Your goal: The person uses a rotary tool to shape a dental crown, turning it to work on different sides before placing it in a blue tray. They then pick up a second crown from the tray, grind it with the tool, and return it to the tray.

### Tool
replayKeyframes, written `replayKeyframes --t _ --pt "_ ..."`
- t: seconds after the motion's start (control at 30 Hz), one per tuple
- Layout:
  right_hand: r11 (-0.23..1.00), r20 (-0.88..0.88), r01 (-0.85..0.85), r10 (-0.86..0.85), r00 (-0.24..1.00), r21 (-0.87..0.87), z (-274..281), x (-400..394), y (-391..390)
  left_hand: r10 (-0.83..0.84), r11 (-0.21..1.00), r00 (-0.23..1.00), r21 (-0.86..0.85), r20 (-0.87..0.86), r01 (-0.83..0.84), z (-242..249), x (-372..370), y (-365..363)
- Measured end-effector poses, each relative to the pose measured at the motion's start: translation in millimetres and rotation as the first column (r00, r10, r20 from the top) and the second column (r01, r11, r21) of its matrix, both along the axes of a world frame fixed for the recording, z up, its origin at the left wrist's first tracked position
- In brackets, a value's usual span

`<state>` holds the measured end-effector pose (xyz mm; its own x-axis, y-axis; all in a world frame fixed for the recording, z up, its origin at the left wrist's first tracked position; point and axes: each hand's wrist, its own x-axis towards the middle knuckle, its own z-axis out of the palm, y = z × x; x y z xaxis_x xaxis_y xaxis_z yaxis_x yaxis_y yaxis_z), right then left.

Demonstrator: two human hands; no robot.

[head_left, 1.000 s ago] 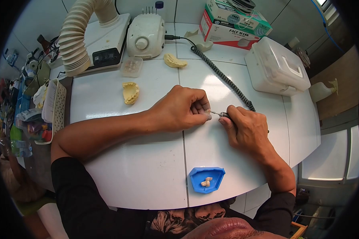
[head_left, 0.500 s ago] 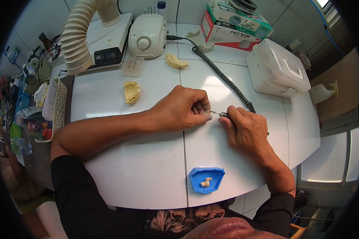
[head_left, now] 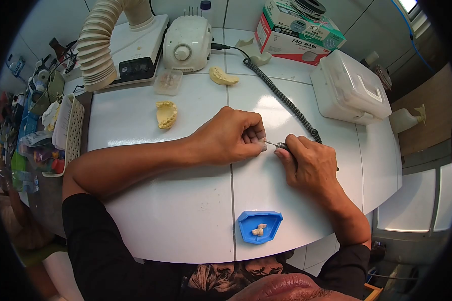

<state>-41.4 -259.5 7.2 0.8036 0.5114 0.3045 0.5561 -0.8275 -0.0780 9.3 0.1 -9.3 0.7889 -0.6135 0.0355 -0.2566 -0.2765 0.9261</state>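
Left hand (head_left: 225, 135): fingers are pinching a tiny piece (head_left: 263, 140) beyond the blue tray (head_left: 248, 221)
Right hand (head_left: 315, 163): fingers are gripping the drill (head_left: 282, 146)
Drill tip (head_left: 270, 143): seemingly grinding, needing steady guiding

Handpiece (head_left: 281, 145): silver and black
Tabletop (head_left: 176, 210): white, dark-lined
Tray (head_left: 246, 222): blue
Casts (head_left: 166, 115): pale yellow
Mask box (head_left: 283, 46): red, white
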Motion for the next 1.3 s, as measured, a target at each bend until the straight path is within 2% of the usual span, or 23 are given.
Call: replayKeyframes --t 1.3 --pt "1.000 -0.039 -0.012 0.013 0.999 0.008 3.3 1.9 -0.9 -0.031 0.999 0.999 -0.035 0.023 0.032 -2.2 -1.7 1.4"
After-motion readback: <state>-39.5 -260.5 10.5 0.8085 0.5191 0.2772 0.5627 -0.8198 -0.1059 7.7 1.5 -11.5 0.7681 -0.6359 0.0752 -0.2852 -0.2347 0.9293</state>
